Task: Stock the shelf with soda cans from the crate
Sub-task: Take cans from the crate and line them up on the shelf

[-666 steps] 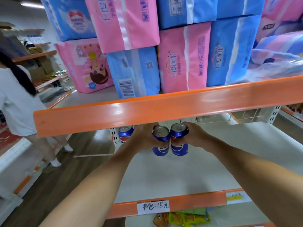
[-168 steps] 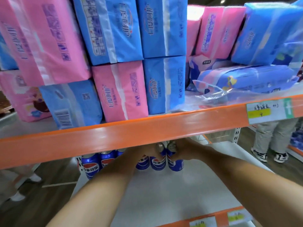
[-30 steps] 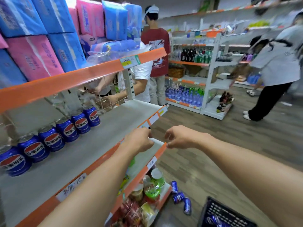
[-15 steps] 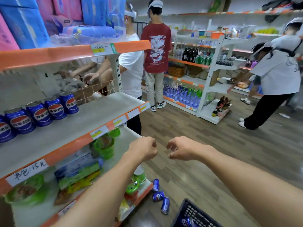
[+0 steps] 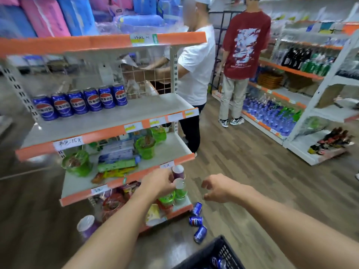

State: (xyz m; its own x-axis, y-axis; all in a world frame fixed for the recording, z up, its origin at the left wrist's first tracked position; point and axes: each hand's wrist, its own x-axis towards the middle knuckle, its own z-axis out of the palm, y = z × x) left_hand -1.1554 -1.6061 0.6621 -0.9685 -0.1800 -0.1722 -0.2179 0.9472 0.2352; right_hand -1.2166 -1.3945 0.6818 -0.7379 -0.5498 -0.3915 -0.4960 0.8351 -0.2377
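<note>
Head view: looking down at an orange-edged white metal shelf unit (image 5: pixel 108 117) in a shop aisle.
Stocked cans: six blue soda cans (image 5: pixel 79 102) stand in a row at the back left of the unit's middle shelf.
Crate: black plastic crate (image 5: pixel 215 251) on the floor below the unit, one can showing inside.
Loose cans: three blue cans (image 5: pixel 196 220) lie on the floor by the unit's bottom corner.
Left hand (image 5: pixel 159 181): fingers loosely curled, holding nothing.
Right hand (image 5: pixel 219 188): fingers apart, empty.
Risk: the loose cans could roll or be stepped on during the reach to the crate.
</note>
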